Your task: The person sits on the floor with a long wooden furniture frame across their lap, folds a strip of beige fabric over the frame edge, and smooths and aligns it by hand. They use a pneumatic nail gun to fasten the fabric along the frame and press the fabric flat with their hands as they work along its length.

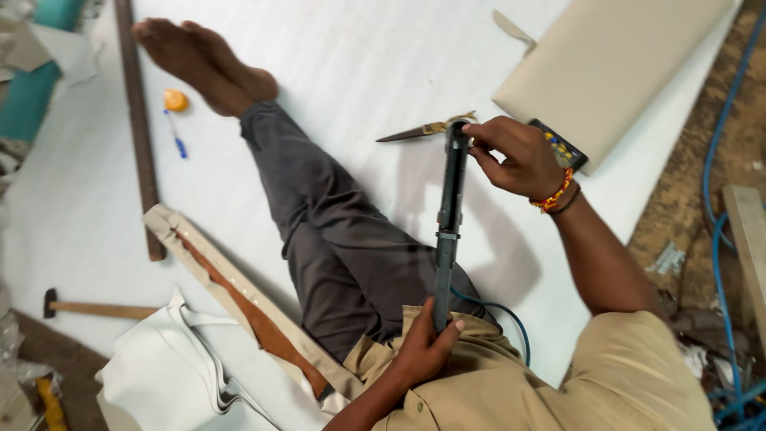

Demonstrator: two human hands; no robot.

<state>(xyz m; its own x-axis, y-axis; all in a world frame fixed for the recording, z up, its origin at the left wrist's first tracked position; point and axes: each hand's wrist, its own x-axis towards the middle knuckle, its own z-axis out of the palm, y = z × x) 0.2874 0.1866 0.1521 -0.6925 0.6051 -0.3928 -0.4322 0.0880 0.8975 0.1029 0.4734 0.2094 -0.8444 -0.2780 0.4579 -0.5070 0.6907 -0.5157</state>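
Observation:
I sit on a white sheet (359, 48) with one leg stretched out. A long black pneumatic staple gun (449, 215) stands upright over my lap. My left hand (423, 347) grips its lower end near the blue air hose (503, 311). My right hand (519, 156), with a beaded band on the wrist, pinches the gun's top end. Scissors (423, 129) lie on the sheet just behind the gun's top.
A beige padded panel (614, 64) lies at the upper right with a calculator (562, 145) by its edge. A fabric-wrapped wooden strip (239, 299), folded white material (175, 367), a hammer (96, 308), a long wooden batten (137, 128) and a pen (177, 140) lie left. Blue hoses (722, 263) run at right.

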